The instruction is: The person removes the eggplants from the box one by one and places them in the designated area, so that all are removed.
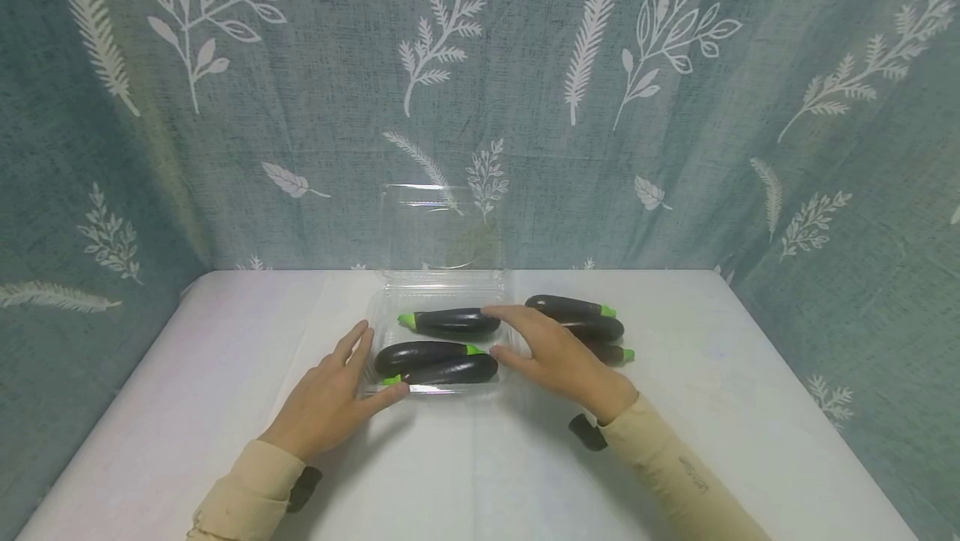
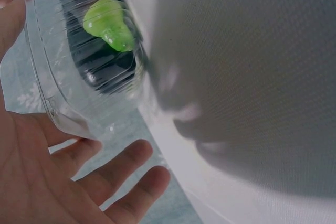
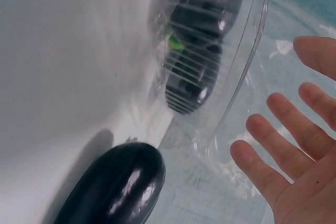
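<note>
A clear plastic clamshell container (image 1: pixel 438 389) stands on the table with its lid (image 1: pixel 442 224) raised at the back. Inside lie three dark eggplants: one at the back (image 1: pixel 457 322), one in the middle (image 1: pixel 420 355) and one in front (image 1: pixel 453 369), with bright green stems. My left hand (image 1: pixel 330 399) rests at the container's front left corner, thumb along the front rim and fingers extended beside the left wall. Over the container's right edge hovers my right hand (image 1: pixel 562 358), fingers spread and holding nothing, its fingertips near the back eggplant's right end.
Right of the container, three more eggplants (image 1: pixel 566 306) lie close together on the white table (image 1: pixel 465 474), partly hidden by my right hand. A patterned green curtain (image 1: pixel 337 107) hangs behind the table and along both sides.
</note>
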`<state>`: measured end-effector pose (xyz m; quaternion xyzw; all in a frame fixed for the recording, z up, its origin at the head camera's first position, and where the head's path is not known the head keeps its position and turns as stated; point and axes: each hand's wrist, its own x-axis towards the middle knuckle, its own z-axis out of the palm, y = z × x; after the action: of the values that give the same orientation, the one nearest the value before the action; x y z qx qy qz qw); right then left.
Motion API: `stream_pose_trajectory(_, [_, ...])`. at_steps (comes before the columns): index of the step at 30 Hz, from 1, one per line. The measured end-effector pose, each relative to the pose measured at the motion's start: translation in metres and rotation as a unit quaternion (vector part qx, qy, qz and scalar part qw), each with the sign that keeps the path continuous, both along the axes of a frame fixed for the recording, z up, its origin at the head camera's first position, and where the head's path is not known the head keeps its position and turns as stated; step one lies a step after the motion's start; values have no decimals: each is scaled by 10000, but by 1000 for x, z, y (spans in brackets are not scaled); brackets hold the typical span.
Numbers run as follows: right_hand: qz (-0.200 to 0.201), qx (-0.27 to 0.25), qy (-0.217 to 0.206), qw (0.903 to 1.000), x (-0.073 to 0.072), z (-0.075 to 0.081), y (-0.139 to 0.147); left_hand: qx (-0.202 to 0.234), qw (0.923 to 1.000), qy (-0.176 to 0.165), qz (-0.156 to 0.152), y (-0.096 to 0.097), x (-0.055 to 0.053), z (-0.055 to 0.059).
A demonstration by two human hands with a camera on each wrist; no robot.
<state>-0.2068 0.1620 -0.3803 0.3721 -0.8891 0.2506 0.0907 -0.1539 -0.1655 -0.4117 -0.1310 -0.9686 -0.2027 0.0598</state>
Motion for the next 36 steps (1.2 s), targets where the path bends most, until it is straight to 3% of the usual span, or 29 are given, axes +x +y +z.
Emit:
stream_pose_trajectory(9, [97, 55, -358, 9993, 0, -5, -13, -13, 10000, -8, 3, 0, 0, -1])
stream_pose_trajectory(22, [426, -21, -144, 9990, -4, -10, -24, 16, 10000, 16, -2, 0, -1, -2])
stream_pose_trajectory(31, [558, 220, -867, 9944, -8, -10, -34, -12, 10000, 19, 11, 0, -1, -2])
stream_pose_trajectory(36, [599, 427, -916, 9931, -9, -9, -39, -22, 10000, 33, -2, 0, -1, -2])
